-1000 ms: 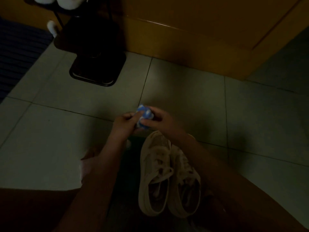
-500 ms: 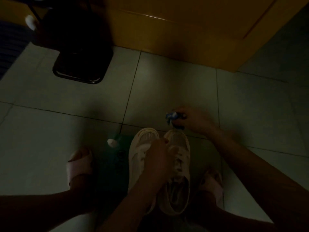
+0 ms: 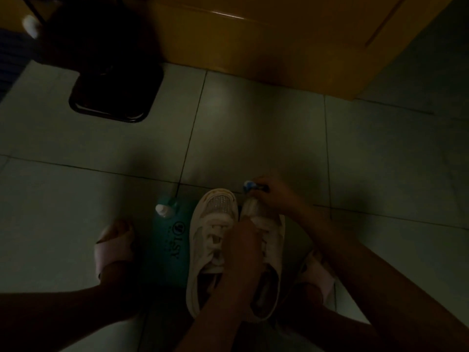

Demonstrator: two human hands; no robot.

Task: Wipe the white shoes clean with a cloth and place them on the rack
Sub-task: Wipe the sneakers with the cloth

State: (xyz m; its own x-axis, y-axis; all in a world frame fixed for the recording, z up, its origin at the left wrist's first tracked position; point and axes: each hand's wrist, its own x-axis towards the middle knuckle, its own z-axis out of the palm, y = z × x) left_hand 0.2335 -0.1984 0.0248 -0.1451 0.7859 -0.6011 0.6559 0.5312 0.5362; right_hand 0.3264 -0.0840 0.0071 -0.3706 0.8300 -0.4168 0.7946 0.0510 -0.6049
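Note:
Two white sneakers stand side by side on the tiled floor, toes pointing away from me. The left shoe (image 3: 212,240) shows a mesh toe and white laces. My left hand (image 3: 243,252) rests over the laces of the right shoe (image 3: 272,240) and holds it. My right hand (image 3: 272,195) grips a small blue-and-white cloth (image 3: 250,186) at the toe of the right shoe. The light is dim.
A teal bottle (image 3: 172,237) with a white cap lies flat to the left of the shoes. My feet in pale slippers (image 3: 114,246) flank the shoes. A dark rack base (image 3: 115,97) stands at the upper left, before a wooden door (image 3: 279,41).
Both hands held the cloth above the toes a second ago. The left hand has since dropped onto the right shoe's laces, and the right hand carried the cloth to that shoe's toe.

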